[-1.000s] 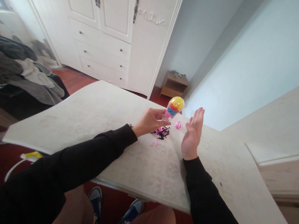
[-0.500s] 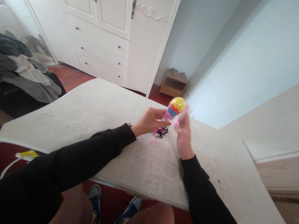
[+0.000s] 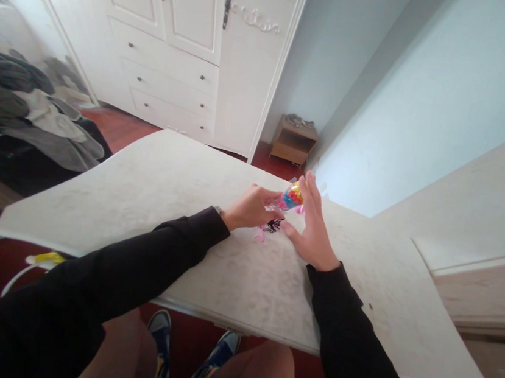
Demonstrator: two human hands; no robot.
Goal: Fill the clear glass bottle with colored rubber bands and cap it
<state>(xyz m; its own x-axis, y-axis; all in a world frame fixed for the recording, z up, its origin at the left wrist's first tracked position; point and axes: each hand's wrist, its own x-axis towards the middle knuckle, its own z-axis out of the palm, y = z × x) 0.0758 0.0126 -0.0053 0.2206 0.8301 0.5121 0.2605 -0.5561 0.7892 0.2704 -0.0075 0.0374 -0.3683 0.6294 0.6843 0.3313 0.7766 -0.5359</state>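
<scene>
A clear bulb-shaped container (image 3: 290, 197), filled with small yellow, red, blue and pink pieces, lies tilted between my hands above the table. My left hand (image 3: 252, 207) is closed around its narrow end. Fingers stretched and thumb apart, my right hand (image 3: 314, 227) reaches the yellow round end and covers part of it. Small black bands (image 3: 272, 225) and pink bands (image 3: 260, 235) lie in a loose heap below the container. Something pink (image 3: 299, 209) shows beside the right palm, mostly hidden; I cannot tell what it rests on.
The pale table (image 3: 206, 269) spreads out under both forearms. Behind it stand a white wardrobe (image 3: 169, 74) with drawers and a small wooden cabinet (image 3: 292, 142). Clothes (image 3: 36, 113) are piled at the left. A yellow and white object (image 3: 45, 260) pokes out by the left front edge.
My right hand has come to the container's round end, its fingers now over the yellow part. The container has tipped slightly down towards the right; my left hand keeps its hold.
</scene>
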